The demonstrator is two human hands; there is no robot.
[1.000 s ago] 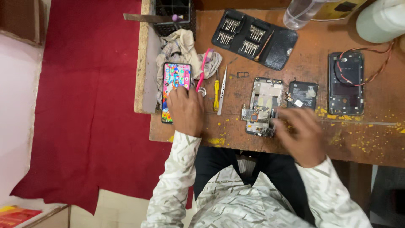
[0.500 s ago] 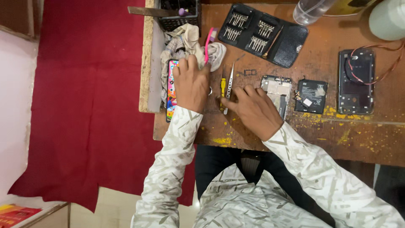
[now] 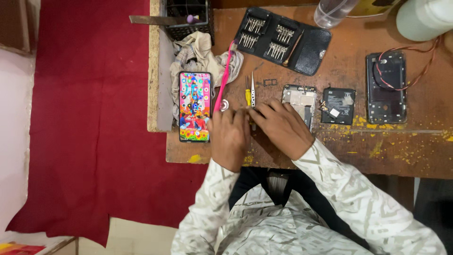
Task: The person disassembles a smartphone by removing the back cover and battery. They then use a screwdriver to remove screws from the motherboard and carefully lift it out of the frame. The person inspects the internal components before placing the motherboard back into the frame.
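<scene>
My left hand (image 3: pixel 229 134) and my right hand (image 3: pixel 281 128) meet fingertip to fingertip at the front of a wooden workbench (image 3: pixel 358 146). Their fingers touch the near ends of silver tweezers (image 3: pixel 253 89) and a small yellow screwdriver (image 3: pixel 247 97), both lying flat. The fingers hide whether either hand grips a tool. A phone with a lit colourful screen (image 3: pixel 194 106) lies just left of my left hand. An opened phone frame (image 3: pixel 298 98) sits partly under my right hand.
A black battery (image 3: pixel 338 105) and a phone back shell with red wire (image 3: pixel 387 87) lie to the right. An open bit case (image 3: pixel 283 40), pink tool (image 3: pixel 224 78), cloth (image 3: pixel 196 54), mesh basket (image 3: pixel 188 21), clear bottle (image 3: pixel 332 10) and white container (image 3: pixel 422 19) stand behind. Red carpet (image 3: pixel 85 118) covers the floor at left.
My right hand has moved left from the opened phone frame to the tweezers and screwdriver. My left hand has come off the lit phone and slid right to meet it.
</scene>
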